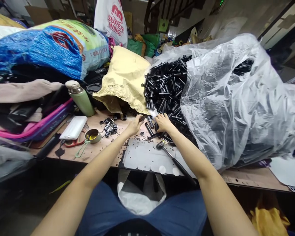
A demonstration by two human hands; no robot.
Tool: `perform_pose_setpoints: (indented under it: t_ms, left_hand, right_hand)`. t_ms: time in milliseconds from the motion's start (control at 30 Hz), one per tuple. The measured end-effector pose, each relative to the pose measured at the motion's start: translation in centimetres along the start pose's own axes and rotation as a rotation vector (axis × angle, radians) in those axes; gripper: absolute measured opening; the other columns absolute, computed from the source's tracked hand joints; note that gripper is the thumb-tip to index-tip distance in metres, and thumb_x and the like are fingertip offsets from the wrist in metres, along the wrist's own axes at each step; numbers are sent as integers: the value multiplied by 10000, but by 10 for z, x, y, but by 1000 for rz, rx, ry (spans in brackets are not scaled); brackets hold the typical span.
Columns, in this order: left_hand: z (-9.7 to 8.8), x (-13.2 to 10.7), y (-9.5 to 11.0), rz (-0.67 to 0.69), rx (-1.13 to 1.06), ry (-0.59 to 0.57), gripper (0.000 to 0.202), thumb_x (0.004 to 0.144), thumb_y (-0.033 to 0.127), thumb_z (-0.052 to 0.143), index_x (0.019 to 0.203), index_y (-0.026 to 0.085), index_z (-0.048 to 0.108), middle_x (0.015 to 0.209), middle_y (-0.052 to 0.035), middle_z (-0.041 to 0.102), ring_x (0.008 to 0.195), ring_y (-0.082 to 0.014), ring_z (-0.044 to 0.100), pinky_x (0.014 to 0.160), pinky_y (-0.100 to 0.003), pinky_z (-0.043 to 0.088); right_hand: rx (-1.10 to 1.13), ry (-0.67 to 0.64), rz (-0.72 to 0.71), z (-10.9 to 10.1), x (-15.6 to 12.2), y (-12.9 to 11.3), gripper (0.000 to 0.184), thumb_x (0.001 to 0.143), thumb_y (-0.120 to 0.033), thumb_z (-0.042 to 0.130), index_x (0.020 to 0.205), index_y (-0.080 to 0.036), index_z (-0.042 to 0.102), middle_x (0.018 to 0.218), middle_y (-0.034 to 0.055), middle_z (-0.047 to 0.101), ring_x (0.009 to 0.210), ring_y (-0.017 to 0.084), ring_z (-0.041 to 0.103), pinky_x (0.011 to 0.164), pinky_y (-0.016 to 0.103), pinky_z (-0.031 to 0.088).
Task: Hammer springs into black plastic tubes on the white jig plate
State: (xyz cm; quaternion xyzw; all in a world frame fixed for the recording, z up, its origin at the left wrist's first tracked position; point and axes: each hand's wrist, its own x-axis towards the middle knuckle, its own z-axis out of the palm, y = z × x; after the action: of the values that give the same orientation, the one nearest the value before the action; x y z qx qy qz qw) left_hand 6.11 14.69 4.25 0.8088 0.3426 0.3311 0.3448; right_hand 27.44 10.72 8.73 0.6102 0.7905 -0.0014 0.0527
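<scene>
My left hand [135, 126] is at the mouth of a yellow sack [127, 73], thumb and fingers closed around something small and dark that I cannot make out. My right hand [164, 123] lies at the near edge of a heap of black tubes [166, 87], its fingers curled over a black tube [156, 126]. Between the hands lies a ribbed black part [150, 121]. Another loose black tube [148, 128] rests just below it. A hammer [173, 158] with a dark handle lies across a grey plate [140, 155] strewn with tiny dark bits.
A large clear plastic bag [226, 98] bulges at the right. On the left are a green flask [81, 100], a small metal cup [95, 139], a white power bank [73, 127] and several ribbed parts with pins [110, 128]. A white bag [127, 196] hangs below the table edge.
</scene>
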Motion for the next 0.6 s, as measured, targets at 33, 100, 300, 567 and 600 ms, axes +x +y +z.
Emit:
perform_pose_setpoints:
  t_ms: [33,100,300,567,600]
  left_hand:
    - [2,-8,8,-70,-201,30,429,903,209,470,1321,137,402,901,-69,621,848,-186,612,800,-344,490]
    - [5,-25,23,-229,-599,76,509,893,227,501,1367,166,324,774,0,579,675,-134,592,665,-274,498]
    - [5,-70,56,-482,-1279,110,308,875,390,543,1027,123,557,698,17,530,448,-49,456,386,-161,338]
    - [4,-96,92,-579,-1206,180,361,811,382,553,1052,126,637,557,38,545,361,-75,464,330,-176,332]
    - [4,-97,96,-594,-1194,219,324,796,366,564,987,118,648,575,26,567,390,-88,507,360,-191,389]
  right_hand:
    - [32,43,26,-1,-4,-3,890,545,-304,809,1313,-44,440,1351,254,449,1283,394,373,1093,562,199]
    - [149,125,54,-2,-18,-13,973,577,-350,780,1383,-31,338,1409,269,364,1307,401,344,1082,546,253]
    - [557,252,-93,-1,-86,-59,1111,598,-243,712,1478,-71,57,1499,233,154,1434,324,142,1159,465,249]
    - [764,401,-308,-20,-126,-120,1096,600,-248,741,1472,-197,79,1491,157,244,1425,303,221,1177,486,239]
    - [778,402,-309,-21,-126,-124,1096,593,-235,738,1470,-199,81,1497,157,240,1427,309,218,1179,491,230]
